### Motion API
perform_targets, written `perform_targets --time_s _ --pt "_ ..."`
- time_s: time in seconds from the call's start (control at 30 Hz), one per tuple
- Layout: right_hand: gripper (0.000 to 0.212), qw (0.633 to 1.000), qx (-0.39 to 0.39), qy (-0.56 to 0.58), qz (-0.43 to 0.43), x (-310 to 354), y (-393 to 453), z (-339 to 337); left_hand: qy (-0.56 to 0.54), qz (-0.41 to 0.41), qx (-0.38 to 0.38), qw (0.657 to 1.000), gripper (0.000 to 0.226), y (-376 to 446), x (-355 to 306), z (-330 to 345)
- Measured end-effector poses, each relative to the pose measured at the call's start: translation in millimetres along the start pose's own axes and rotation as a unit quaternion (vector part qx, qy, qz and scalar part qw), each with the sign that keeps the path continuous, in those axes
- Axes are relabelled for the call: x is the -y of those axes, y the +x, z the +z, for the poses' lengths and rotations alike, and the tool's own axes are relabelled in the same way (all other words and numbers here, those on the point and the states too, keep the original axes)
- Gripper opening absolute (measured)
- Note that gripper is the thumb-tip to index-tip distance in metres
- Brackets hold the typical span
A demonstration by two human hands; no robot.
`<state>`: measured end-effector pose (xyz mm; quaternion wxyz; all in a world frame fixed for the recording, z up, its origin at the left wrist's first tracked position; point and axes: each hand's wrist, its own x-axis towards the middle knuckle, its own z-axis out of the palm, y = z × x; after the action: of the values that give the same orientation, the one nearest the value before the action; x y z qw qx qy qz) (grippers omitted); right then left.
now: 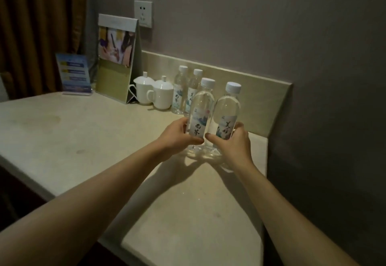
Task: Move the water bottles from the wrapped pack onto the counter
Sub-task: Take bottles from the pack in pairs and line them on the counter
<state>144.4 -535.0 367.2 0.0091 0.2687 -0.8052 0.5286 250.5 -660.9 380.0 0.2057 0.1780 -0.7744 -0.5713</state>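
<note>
— Gripping two clear plastic bottles, one per hand. Left hand (177, 138) curling round the labelled waist of the left front bottle (200, 115), thumb lying across the paper label. Right hand (231, 144) wrapping the right front bottle (226, 117) the same way, thumb pressing the lower label.

— Standing on the counter (83, 132), or hanging above it?

— Cannot tell for certain; ribbed bases showing just below the fingers, sitting very close to the pale, smooth, faintly stained stone-like top. Both upright, side by side, nearly touching. Round white screw caps, rounded shoulders, glossy transparent walls, white labels bearing brush characters.

— Seeing anything else behind?

— Standing further back against the low beige backsplash (240, 90): two more bottles (186, 90) of the same make, touching each other. Sitting just left of those, two glossy white lidded cups (154, 93), handles pointing left, knobs on the lids. Leaning beside them, a tall folded card stand (116, 56) with a blurred printed picture, matte grey edges. Resting further left, a small blue leaflet in a clear holder (74, 73). Hanging at far left, a brown pleated curtain (35, 25). Sitting flat on the grey wall above, a white socket plate (143, 14).
</note>
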Motion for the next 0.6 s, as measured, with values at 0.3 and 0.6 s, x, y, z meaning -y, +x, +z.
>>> perform_targets --time_s 0.3,0.6 --pt "0.064 0.996 -0.043 -0.058 0.058 -2.6 25.2 32.0 0.019 0.008 0.015 1.0 0.062 55.2 23.5 -18.7" --pt "0.074 0.986 -0.08 -0.094 0.116 14.8 34.1 50.6 0.043 0.061 0.065 0.995 0.054 89.1 41.2 -27.9"
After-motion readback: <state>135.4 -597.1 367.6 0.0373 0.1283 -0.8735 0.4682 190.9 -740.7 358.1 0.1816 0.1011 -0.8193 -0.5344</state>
